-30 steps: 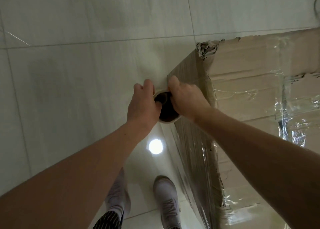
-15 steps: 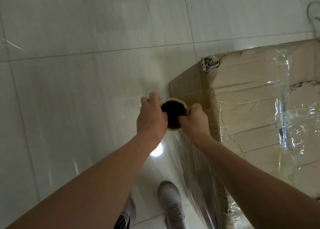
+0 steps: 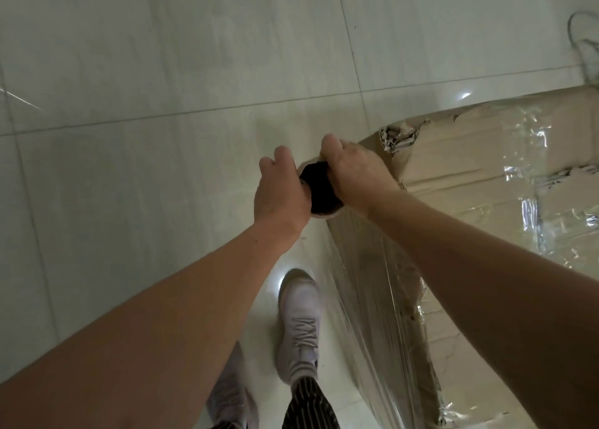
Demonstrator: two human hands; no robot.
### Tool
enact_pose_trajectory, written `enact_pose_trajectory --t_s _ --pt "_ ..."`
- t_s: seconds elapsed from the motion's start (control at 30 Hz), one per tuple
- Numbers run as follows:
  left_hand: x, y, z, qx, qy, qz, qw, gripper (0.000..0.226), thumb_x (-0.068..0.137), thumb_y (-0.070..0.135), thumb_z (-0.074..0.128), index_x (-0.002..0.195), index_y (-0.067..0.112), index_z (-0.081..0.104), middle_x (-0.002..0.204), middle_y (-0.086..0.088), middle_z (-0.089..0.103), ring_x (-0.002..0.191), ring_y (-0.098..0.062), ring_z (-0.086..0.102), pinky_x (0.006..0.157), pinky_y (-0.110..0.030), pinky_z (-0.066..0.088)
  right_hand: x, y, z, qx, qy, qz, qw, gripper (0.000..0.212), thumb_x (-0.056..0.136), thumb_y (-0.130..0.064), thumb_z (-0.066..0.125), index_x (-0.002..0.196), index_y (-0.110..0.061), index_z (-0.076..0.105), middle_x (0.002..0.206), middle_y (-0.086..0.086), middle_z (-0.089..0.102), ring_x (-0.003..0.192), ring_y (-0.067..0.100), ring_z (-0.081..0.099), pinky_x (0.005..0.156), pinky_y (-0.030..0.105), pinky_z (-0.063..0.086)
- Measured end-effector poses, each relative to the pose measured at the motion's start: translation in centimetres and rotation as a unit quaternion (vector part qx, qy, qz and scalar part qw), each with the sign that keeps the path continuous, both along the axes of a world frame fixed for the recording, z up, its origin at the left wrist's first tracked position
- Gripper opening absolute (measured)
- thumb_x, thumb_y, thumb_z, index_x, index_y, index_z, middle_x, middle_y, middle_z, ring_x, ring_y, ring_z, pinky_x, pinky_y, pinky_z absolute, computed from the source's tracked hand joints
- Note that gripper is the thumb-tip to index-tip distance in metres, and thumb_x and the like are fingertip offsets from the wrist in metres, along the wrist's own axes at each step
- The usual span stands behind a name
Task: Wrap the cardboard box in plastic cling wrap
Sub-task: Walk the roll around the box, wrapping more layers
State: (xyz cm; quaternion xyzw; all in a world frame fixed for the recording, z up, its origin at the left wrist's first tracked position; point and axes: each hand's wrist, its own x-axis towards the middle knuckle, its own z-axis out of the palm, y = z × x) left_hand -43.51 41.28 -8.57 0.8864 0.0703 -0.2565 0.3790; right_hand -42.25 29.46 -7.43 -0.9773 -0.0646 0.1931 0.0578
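Roll nearer torn, film-streaked box

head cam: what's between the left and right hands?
The cling wrap roll, its open dark core end toward the camera, sits between the left hand and the right hand; both grip its rim. Shown in the head view.

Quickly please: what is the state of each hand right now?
Left hand: grips the cling wrap roll at its top end.
Right hand: grips the same roll's top end.
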Motion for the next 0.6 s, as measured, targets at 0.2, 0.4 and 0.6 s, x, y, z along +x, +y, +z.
enact_pose_trajectory --t_s 0.2,0.4,0.6 --pt "-0.1 -0.8 -0.3 0.004 -0.001 0.041 0.999 0.022 0.089 0.004 0.048 0.108 0.007 0.039 0.101 -0.004 0.033 0.064 -0.018 0.041 0.055 -0.026 0.032 -2.3 -0.4 -0.4 0.175 0.105 -0.39 0.898 0.034 0.085 -0.014 0.057 0.114 -0.003 0.04 0.096 0.008 0.056 0.085 0.027 0.057 0.069 0.031 0.041" --pt "0.2 -1.9 -0.2 0.012 0.016 0.042 0.999 0.023 0.088 0.007 0.052 0.107 0.009 0.037 0.102 -0.004 0.033 0.061 -0.015 0.039 0.047 -0.023 0.027 -3.1 -0.8 -0.8 0.239 0.119 -0.494 0.827 0.027 0.08 -0.003 0.057 0.104 0.001 0.046 0.089 0.013 0.062 0.081 0.03 0.066 0.076 0.041 0.056" --pt "1.4 -2.4 -0.1 0.026 0.024 0.06 0.998 0.027 0.088 0.008 0.053 0.111 0.009 0.037 0.103 -0.004 0.033 0.058 -0.009 0.037 0.045 -0.019 0.026 0.1 -1.5 0.5 0.109 0.072 -0.277 0.952 0.014 0.087 -0.002 0.047 0.098 -0.006 0.04 0.099 0.017 0.062 0.095 0.035 0.059 0.067 0.028 0.031"
